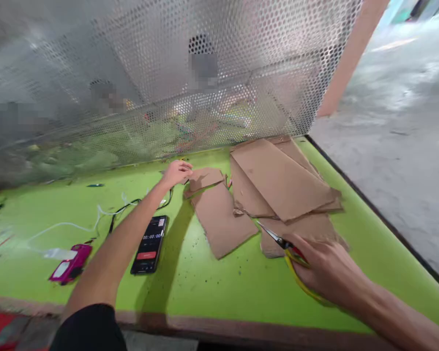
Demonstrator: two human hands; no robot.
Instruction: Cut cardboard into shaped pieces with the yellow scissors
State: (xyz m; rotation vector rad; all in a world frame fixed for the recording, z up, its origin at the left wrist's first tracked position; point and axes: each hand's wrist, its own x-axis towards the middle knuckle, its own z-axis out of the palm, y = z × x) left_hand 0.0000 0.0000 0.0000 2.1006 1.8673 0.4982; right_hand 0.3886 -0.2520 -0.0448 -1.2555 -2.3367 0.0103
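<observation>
My right hand (320, 265) is wrapped round the red and yellow handles of a pair of scissors (278, 239). Their metal blades look closed and point up and left, above a lower cardboard piece (305, 229). At the far side of the table, my left hand (178, 171) hovers beside a small cardboard piece (207, 178), its fingers loosely bent and apart from a grip. Whether the fingertips touch that piece I cannot tell. A larger cut cardboard piece (225, 219) lies just in front of it, and stacked cardboard sheets (285, 178) rest to the right.
A phone (149, 246) showing a timer lies on the green table (212, 297) by my left forearm. Further left are a magenta device (71, 263) and cables (76, 225). A perforated metal screen (219, 112) stands along the back, with people behind it.
</observation>
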